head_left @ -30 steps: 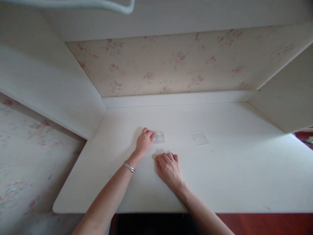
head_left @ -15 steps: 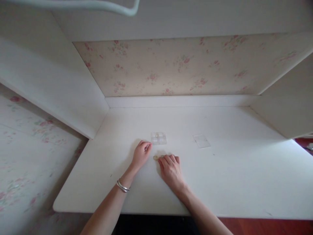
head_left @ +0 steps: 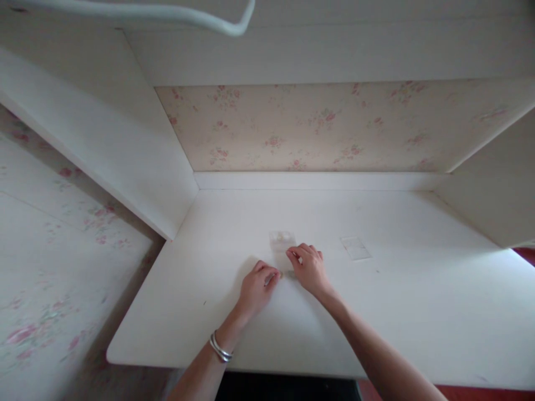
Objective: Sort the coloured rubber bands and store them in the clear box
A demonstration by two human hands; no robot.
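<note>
My left hand [head_left: 256, 288] rests on the white desk [head_left: 401, 312] with its fingers curled in. Its fingertips lie right beside a small gold-coloured piece [head_left: 285, 274] that sits on the desk between my two hands. My right hand [head_left: 310, 268] lies just right of that piece, fingers spread and bent. Its fingertips reach the near right edge of a small clear plastic box [head_left: 280, 241]. Whether they grip the box I cannot tell. A silver bangle [head_left: 219, 348] is on my left wrist.
A flat clear plastic lid [head_left: 355, 248] lies on the desk to the right of the box. White side panels close the desk in at left [head_left: 125, 145] and right [head_left: 489, 189], with floral wallpaper [head_left: 317, 125] behind. A white shelf [head_left: 334, 50] hangs overhead.
My right hand has left the gold piece and moved up to the clear box. My left hand has drawn back from the box to the gold piece. The view has shifted left.
</note>
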